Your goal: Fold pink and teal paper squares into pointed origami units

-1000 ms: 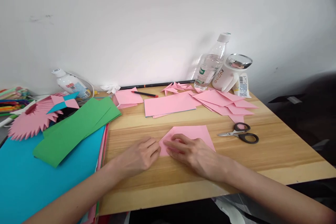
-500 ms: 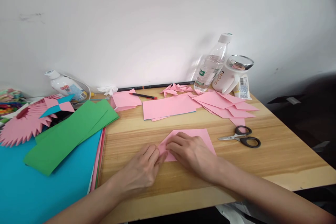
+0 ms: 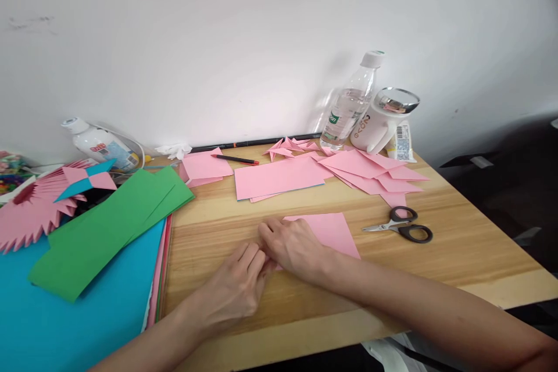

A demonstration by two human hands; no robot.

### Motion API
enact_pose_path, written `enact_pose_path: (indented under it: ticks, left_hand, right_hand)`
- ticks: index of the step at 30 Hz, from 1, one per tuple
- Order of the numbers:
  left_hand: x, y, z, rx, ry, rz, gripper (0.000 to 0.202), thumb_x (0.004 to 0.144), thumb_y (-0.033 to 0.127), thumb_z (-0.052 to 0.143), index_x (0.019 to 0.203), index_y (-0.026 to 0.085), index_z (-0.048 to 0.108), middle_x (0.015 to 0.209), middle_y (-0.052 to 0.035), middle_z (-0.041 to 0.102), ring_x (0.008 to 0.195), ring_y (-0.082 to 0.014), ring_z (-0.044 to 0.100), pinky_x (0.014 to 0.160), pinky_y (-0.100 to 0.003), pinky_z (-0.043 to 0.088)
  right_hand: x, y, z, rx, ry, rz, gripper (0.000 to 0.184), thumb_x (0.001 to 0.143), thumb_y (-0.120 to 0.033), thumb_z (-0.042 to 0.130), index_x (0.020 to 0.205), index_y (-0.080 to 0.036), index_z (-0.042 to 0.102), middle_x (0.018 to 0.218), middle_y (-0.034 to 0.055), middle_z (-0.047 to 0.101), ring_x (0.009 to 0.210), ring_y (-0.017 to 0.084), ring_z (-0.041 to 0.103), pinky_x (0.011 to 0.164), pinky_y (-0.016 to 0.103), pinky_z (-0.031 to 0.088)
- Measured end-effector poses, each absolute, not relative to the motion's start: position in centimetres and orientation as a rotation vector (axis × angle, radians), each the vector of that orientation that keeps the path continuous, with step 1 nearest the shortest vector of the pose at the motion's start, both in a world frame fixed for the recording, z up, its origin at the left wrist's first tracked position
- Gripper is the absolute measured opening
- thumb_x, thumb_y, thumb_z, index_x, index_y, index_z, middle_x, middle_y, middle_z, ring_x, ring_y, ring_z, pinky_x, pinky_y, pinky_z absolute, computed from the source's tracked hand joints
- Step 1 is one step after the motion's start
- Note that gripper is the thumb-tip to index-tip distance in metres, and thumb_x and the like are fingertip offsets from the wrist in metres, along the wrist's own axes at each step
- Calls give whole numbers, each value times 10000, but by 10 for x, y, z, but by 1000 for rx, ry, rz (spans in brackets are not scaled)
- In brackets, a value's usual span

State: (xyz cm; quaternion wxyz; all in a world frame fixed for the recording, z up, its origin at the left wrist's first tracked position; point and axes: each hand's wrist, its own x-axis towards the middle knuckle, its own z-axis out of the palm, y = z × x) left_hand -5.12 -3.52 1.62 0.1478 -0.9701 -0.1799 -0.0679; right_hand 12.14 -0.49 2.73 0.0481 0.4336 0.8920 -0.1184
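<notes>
A pink sheet of paper [image 3: 333, 235] lies on the wooden table [image 3: 209, 215], its left part covered by my hands. My left hand [image 3: 238, 279] is closed at the sheet's left end, fingers curled and pressed together on the paper. Right beside it, my right hand [image 3: 296, 247] lies over the paper with its fingers bent down at the same left edge, touching the left hand. Both sets of fingertips and the paper's fold under them are mostly hidden. To the right of the sheet rest scissors [image 3: 401, 225] with black handles.
Pink paper strips [image 3: 279, 177] and folded pink pieces [image 3: 370, 171] lie farther back, with a red-black pen [image 3: 235, 159]. A water bottle [image 3: 349, 104] and white mug [image 3: 379, 122] stand by the wall. Green strips [image 3: 113, 224] top blue sheets [image 3: 100, 314] at left.
My right hand has slid left along the sheet to its left edge, up against my left hand. The left hand stays in nearly the same place. The view has shifted slightly.
</notes>
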Motion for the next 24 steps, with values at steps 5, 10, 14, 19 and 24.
enact_pose_path:
  ticks: [5, 10, 14, 19, 24]
  left_hand:
    - [-52, -35, 20, -2787, -493, -141, 314, 887, 74, 398, 1170, 20, 521, 789, -105, 576, 736, -224, 519, 692, -383, 435]
    - [-53, -36, 23, -2822, -547, -29, 341, 889, 69, 389, 1220, 35, 470, 833, -110, 575, 801, -237, 542, 737, -395, 448]
    - [-53, -38, 23, -2857, -605, -11, 343, 889, 70, 399, 1225, 65, 468, 836, -102, 559, 810, -238, 537, 735, -390, 451]
    - [-53, -38, 25, -2871, -632, 16, 389, 860, 53, 457, 1249, 53, 461, 821, -92, 548, 794, -233, 529, 707, -369, 457]
    - [-56, -34, 28, -2916, -660, -85, 335, 904, 68, 422, 1233, 94, 480, 833, -79, 550, 840, -219, 520, 739, -351, 457]
  right_hand:
    - [134, 7, 28, 1411, 2669, -281, 114, 904, -144, 424, 974, -149, 514, 906, 111, 642, 815, 253, 633, 579, 289, 407]
    - [148, 20, 22, 1566, 2617, -200, 218, 929, -121, 323, 996, -166, 525, 879, 92, 654, 797, 247, 637, 573, 280, 374]
    - [155, 26, 15, 1674, 2574, -197, 234, 934, -114, 308, 1001, -137, 531, 895, 121, 660, 760, 217, 642, 573, 267, 358]
    - [180, 29, 17, 1815, 2531, -197, 237, 960, -193, 328, 978, -129, 555, 914, 113, 668, 759, 191, 633, 595, 259, 359]
    - [218, 27, 33, 1877, 2538, -336, 129, 904, -265, 514, 930, -165, 591, 938, 68, 656, 826, 179, 612, 656, 248, 390]
